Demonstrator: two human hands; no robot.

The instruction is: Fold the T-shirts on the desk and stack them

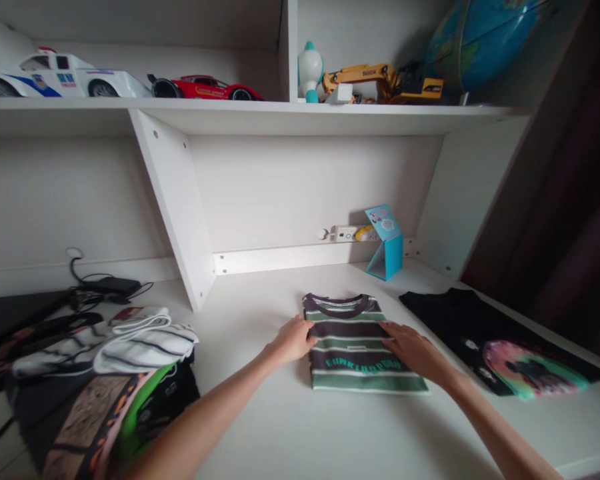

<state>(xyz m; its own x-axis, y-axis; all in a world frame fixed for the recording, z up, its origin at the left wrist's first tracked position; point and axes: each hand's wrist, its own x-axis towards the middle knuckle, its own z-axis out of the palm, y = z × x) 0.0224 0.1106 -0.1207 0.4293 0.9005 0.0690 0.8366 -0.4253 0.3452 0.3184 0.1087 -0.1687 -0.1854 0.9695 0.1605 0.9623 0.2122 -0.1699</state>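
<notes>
A folded striped T-shirt [350, 337] in green, white and dark brown lies on the white desk, its collar toward the back wall and green lettering near its front fold. At its left edge is my left hand [293, 340], the fingers curled and closed on the fabric. My right hand [415, 348] rests on the shirt's right side, open, with fingers stretched out over the cloth. Beyond it, to the right, lies a folded black T-shirt [460, 327] with a colourful print, touched by neither hand.
A pile of clothes [145, 350] sits at the left, near a black power adapter [113, 287] with cables. Behind the striped shirt stand a blue desk calendar [393, 257] and a power strip [347, 233]. Overhead, a shelf [230, 120] carries toy vehicles and a globe [500, 40].
</notes>
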